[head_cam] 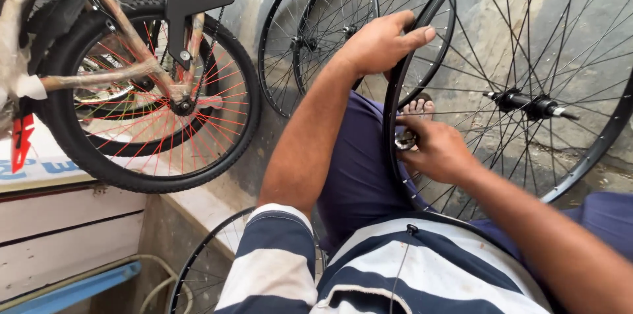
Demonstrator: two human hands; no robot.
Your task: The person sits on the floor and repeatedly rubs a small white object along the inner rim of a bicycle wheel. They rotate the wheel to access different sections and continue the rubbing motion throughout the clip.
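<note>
Both hands on black rim (394,96): left hand (379,40) gripping top, right hand (435,150) pinching small tool (404,140) below.

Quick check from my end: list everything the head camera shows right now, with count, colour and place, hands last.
Bare wheel rim: one, black with thin spokes and a silver-tipped hub, upright in front of the person, between both hands.
Spare rims: two, black, leaning on the grey wall behind.
Rim by the floor: one, black, bottom centre-left, partly hidden.
Bicycle: one, frame wrapped in plastic, black tyre with red spokes, upper left.
Ledge: one, white, under the bicycle.
Bar: one, blue, bottom left.
Small tool: one, silvery, at the rim; kind unclear.
Left hand: gripping the rim's top edge.
Right hand: on the small tool at the rim's inner side.
</note>
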